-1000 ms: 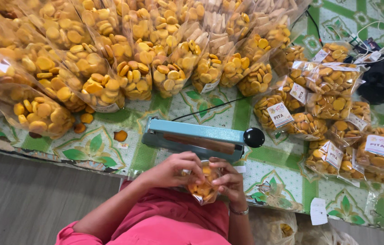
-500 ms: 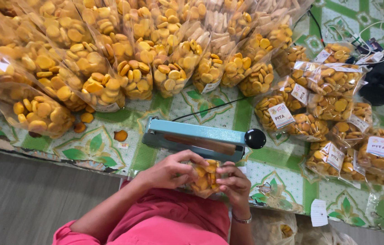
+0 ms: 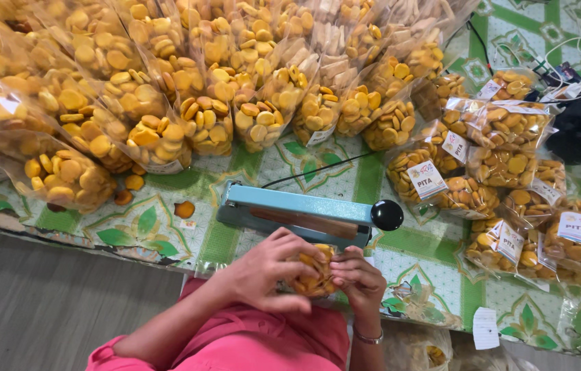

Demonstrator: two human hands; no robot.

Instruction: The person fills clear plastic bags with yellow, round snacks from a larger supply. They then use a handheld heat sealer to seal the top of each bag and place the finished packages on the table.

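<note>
The bag of biscuits (image 3: 312,273) sits between both hands, sealer (image 3: 304,214) just behind, bag piles (image 3: 187,103) beyond.

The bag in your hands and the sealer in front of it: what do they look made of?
The bag looks like thin clear plastic film: glossy, crinkled, with the yellow biscuits showing through. The sealer seems to be painted metal, with a smooth light-blue body, and its handle ends in a shiny black knob, probably hard plastic.

Clear bag (image 3: 312,271) of yellow biscuits between both hands. Open clear bags (image 3: 167,89) of the same massed at the counter's far left. Sealed bags (image 3: 510,185) with white rectangular labels (image 3: 426,180) heaped right. White tag (image 3: 486,328) near edge.
</note>
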